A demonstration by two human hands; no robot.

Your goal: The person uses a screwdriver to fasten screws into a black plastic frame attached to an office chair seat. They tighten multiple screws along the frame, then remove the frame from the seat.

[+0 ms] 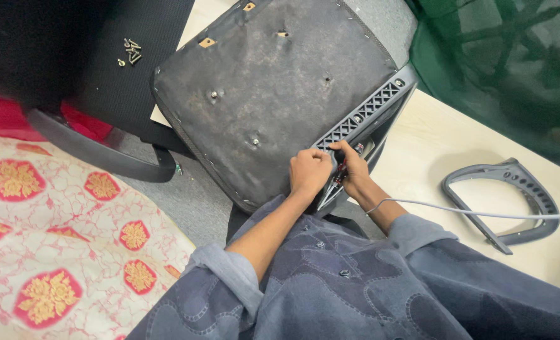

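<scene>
An upturned office chair seat (274, 88) lies in front of me, its dusty black underside facing up. A grey plastic armrest (362, 119) with a lattice pattern is attached along its right edge. Both hands meet at the near end of that armrest. My left hand (309, 173) is closed around it by the seat's corner. My right hand (354, 169) grips a small red-and-black tool, likely a screwdriver (343, 170), pressed against the armrest.
A second, detached grey armrest (506, 201) lies on the light wooden surface at right. Several loose screws (130, 53) rest on a black chair part at top left. A red-patterned cloth (53, 239) covers the left. A grey cable (481, 214) crosses my right arm.
</scene>
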